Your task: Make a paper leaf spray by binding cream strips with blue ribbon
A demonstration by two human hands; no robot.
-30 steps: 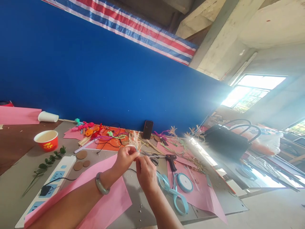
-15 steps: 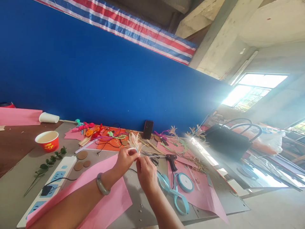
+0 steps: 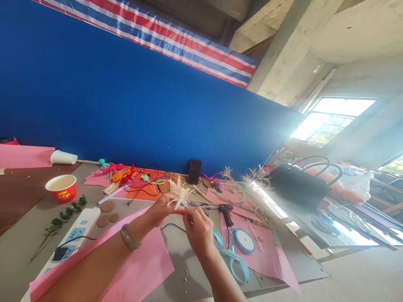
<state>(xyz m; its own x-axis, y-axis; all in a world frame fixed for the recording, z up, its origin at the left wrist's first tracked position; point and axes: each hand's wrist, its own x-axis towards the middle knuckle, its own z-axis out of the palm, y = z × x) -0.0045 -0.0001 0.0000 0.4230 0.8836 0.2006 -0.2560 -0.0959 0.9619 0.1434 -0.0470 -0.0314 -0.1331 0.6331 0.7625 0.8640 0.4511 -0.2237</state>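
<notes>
A pale cream flower (image 3: 178, 192) with pointed petals is held over the table between my two hands. Behind and below its petals, my left hand (image 3: 160, 211) has its fingers closed near the flower's base; a bracelet is on that wrist. My right hand (image 3: 199, 228) pinches the stem just under the bloom, where a bit of light blue shows. What lies inside the fingers is mostly hidden. Loops of light blue ribbon (image 3: 236, 265) lie beside my right forearm, close to a ribbon roll (image 3: 244, 241). A black glue gun (image 3: 226, 214) rests beyond the roll.
Pink paper (image 3: 147, 260) lies beneath my left arm, by a white power strip (image 3: 77, 230). A red cup (image 3: 61, 188), a green leafy sprig (image 3: 64, 214) and round brown discs (image 3: 107, 206) are at left. A phone (image 3: 194, 172) leans against the blue partition (image 3: 141, 96).
The flower has tipped over toward me, so its spread petals now show. My left hand has shifted slightly left, and my right hand has moved slightly right and lower.
</notes>
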